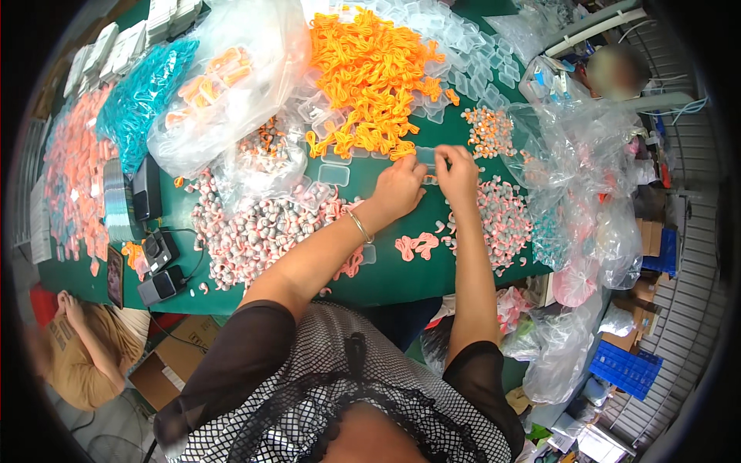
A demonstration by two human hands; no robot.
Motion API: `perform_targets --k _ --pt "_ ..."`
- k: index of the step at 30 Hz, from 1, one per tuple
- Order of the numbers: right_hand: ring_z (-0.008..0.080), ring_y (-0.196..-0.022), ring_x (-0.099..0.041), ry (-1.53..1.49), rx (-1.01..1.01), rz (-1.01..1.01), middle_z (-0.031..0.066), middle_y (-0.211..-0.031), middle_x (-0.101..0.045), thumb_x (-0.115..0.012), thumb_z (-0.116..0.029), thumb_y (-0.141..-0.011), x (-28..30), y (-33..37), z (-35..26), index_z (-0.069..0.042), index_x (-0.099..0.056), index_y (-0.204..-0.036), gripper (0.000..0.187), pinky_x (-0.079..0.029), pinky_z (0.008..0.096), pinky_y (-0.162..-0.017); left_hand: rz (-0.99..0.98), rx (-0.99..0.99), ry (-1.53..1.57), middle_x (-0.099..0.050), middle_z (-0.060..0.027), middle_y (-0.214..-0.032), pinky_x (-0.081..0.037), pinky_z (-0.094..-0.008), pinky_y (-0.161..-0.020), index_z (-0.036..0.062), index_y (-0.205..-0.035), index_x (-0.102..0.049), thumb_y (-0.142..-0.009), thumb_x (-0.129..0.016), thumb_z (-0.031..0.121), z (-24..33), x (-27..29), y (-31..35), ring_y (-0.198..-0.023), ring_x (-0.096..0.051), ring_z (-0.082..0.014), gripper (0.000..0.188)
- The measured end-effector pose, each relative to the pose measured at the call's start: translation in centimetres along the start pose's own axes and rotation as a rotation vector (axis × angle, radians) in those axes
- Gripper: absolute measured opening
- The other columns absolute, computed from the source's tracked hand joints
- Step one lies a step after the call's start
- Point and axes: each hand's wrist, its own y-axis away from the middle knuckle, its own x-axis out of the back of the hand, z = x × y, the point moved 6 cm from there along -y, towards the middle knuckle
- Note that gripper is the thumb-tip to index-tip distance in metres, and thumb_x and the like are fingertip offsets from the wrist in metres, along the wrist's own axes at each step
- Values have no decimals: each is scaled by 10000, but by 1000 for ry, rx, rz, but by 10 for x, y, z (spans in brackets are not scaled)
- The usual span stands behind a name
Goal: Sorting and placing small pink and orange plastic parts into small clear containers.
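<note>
At the far middle of the green table, a small clear plastic box (426, 156) lies between my two hands. My left hand (398, 188), fingers curled, grips its left side. On its right, my right hand (458, 171) pinches the edge with thumb and fingers. Just beyond my left hand rises a big heap of orange cord bundles (370, 73). Another clear box (334, 174) sits left of my left hand. Pink cord bundles (417, 245) lie between my forearms. Small pink-and-grey pieces are piled by both arms, a left pile (255, 235) and a right pile (503, 224).
Many clear boxes (471, 58) spread at the far right. A large plastic bag (231, 92) and a teal bag (143, 100) stand left, near black devices (160, 251). Clear bags (579, 162) crowd the right edge. A seated person (93, 347) is at the lower left.
</note>
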Motion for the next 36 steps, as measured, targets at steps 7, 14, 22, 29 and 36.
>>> perform_targets --k 7,14,22,29,36 --pt "278 -871 -613 72 80 -6 42 -884 -636 -694 -147 -778 -45 -53 -15 -125 -667 -934 160 -479 440 -729 -37 56 -20 -534 -120 -994 -514 -393 -775 68 -1073 -586 -699 -732 97 -6 -8 0 -942 -583 -310 402" --pt "316 -774 -632 107 -17 -30 76 -836 -637 -679 -141 -773 -23 -46 16 -123 -663 -889 118 -493 446 -658 -11 90 30 -529 -117 -989 -518 -396 -749 65 -1037 -620 -675 -748 62 -12 -7 2 -892 -597 -311 384" --pt "214 -675 -609 -306 -59 -81 70 -806 -623 -686 -23 -753 25 14 21 -68 -668 -902 156 -480 314 -605 -13 164 109 -531 -104 -997 -517 -390 -749 79 -1058 -639 -654 -775 32 -18 -6 1 -907 -605 -297 429" --pt "269 -825 -610 -132 165 -132 67 -882 -643 -701 -37 -733 16 21 -4 -88 -677 -896 173 -477 379 -710 -83 238 168 -540 -96 -982 -530 -376 -668 77 -1085 -619 -696 -764 35 -18 -6 -2 -710 -645 -251 417" --pt "290 -886 -590 -42 145 -148 63 -932 -633 -667 -83 -764 14 18 -4 -104 -661 -982 219 -464 410 -750 -124 264 191 -541 -90 -984 -528 -380 -616 70 -1066 -595 -718 -754 43 -19 -5 -4 -615 -641 -224 383"
